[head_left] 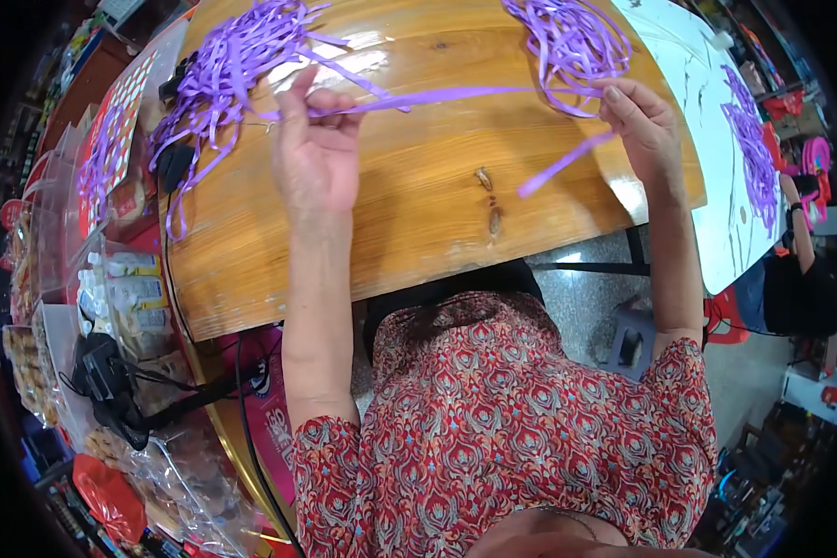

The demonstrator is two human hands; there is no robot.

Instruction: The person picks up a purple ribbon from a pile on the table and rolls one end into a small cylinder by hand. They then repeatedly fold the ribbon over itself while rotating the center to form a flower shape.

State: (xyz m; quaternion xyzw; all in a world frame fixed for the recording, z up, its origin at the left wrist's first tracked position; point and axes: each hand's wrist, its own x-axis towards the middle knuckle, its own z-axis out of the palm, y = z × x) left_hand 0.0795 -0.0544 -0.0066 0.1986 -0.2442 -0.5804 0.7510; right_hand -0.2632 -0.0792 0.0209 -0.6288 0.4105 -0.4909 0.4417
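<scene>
A purple ribbon point(456, 95) is stretched between my two hands above the wooden table point(418, 186). My left hand point(318, 139), palm up, pinches it near its left part. My right hand point(637, 121) grips it between thumb and fingers, and a loose end hangs below that hand toward the table. Beyond my left hand lies a large tangled heap of purple ribbons point(237, 65), some trailing over the table's left edge. Just past my right hand sits a second, looped pile of purple ribbons point(581, 42).
A white marbled table point(725, 223) adjoins on the right, with more purple ribbons point(751, 149) on it. Another person's arm point(798, 219) shows at far right. Bottles point(130, 279) and packaged goods stand at left, beside black cables point(177, 400).
</scene>
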